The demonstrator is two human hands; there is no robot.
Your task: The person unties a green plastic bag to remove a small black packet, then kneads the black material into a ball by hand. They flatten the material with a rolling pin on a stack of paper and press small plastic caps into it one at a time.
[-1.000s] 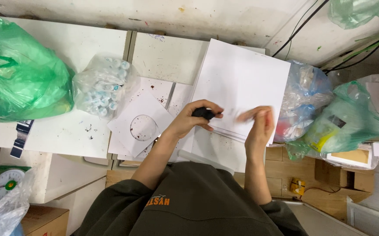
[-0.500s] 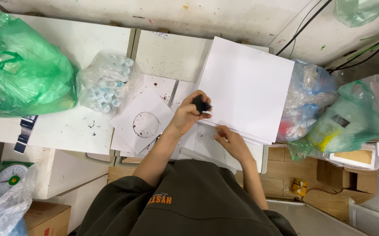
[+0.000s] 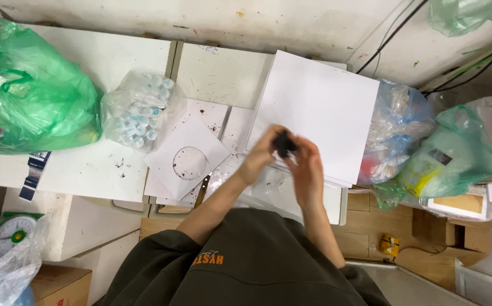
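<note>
Both hands meet over paper stack [image 3: 319, 107]: left hand [image 3: 260, 156] pinching small black object [image 3: 284, 143], right hand [image 3: 308, 173] touching it, grip unclear. Risk: ink-like smudges if it slips.

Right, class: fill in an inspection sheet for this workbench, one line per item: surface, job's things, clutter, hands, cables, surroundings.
Surface: white worktop, speckled with dark spots.
Job's things: small black object over a stack of white sheets.
Clutter: green bag; clear bag of small bottles; white envelope with round window; more bags at right.
Hands: left hand and right hand meet at the black object; grip blurred.
Cables: dark cables along the wall.
Surroundings: kitchen scale, cardboard boxes below.
</note>
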